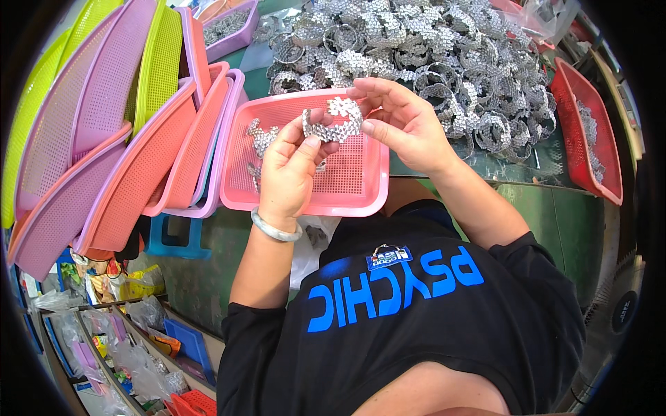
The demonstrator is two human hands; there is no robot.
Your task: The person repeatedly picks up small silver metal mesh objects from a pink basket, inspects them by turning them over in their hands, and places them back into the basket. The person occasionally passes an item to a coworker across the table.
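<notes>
My left hand (290, 166) pinches a curved silver bracelet (344, 129) with a patterned, cut-out surface, holding it above a pink plastic basket (305, 206). My right hand (402, 125) is at the bracelet's right end. Its fingers are spread and bent, and the thumb tip is beside the metal; whether it touches I cannot tell. A few similar silver pieces (262, 139) lie in the left part of the basket, partly hidden behind my left hand.
A large heap of silver bracelets (423, 55) covers the green table beyond. Stacked purple, green and pink baskets (149, 163) stand at the left. A red basket (576, 139) with silver pieces sits at the right edge. A blue stool (177, 239) and a divided box (111, 312) are lower left.
</notes>
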